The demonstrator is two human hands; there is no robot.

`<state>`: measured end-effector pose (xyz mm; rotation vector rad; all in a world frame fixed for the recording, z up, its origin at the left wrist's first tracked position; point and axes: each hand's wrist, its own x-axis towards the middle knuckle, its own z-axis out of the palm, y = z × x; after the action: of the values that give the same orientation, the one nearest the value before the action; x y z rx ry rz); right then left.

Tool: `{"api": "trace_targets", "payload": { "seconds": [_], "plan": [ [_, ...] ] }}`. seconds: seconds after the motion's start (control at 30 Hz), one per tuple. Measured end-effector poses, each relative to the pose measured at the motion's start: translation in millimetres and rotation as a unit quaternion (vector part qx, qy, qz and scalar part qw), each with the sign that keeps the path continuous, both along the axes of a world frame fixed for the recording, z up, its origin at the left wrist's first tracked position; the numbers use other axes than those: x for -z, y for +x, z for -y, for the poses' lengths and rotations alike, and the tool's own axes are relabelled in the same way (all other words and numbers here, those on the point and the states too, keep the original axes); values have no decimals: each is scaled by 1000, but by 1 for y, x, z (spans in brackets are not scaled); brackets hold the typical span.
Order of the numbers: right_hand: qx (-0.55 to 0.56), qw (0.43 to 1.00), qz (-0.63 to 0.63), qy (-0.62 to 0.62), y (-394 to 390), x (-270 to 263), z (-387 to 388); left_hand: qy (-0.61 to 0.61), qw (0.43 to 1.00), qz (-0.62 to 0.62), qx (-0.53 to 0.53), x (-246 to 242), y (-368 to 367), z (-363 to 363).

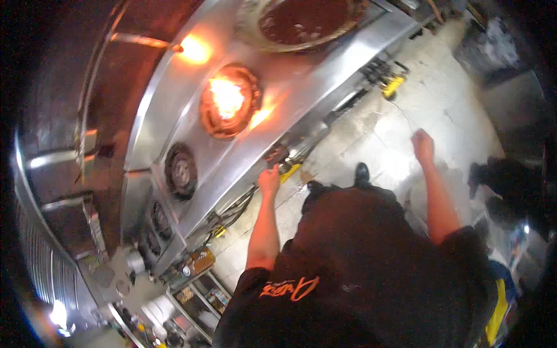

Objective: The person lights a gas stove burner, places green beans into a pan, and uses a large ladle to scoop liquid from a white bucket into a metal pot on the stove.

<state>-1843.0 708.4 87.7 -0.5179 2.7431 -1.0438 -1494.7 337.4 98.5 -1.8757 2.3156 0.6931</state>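
My left hand [269, 179] is at the front edge of a stainless steel wok range [278, 104]. Its fingers are against or just beside a dark fitting [277, 154], and blur hides whether they grip it. Close by is a yellow valve handle [290, 173]. Over the floor to the right, my right hand [422, 145] is curled, with nothing visible in it. A large flame burns in the round burner [228, 100] in front of me.
A big round wok [309, 21] with dark contents sits at the far end of the range. An unlit burner [181, 172] lies left of the flame. Another yellow handle [394, 86] sticks out along the front. Shelves with containers [202, 300] stand lower left, on a pale tiled floor [370, 130].
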Motion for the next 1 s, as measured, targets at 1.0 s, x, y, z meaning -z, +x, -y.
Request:
{"api": "trace_targets", "payload": {
  "seconds": [1.0],
  "plan": [
    [-51,986,-37,156,-52,49,44,220,961,-116,-124,18,104,-87]
  ]
}}
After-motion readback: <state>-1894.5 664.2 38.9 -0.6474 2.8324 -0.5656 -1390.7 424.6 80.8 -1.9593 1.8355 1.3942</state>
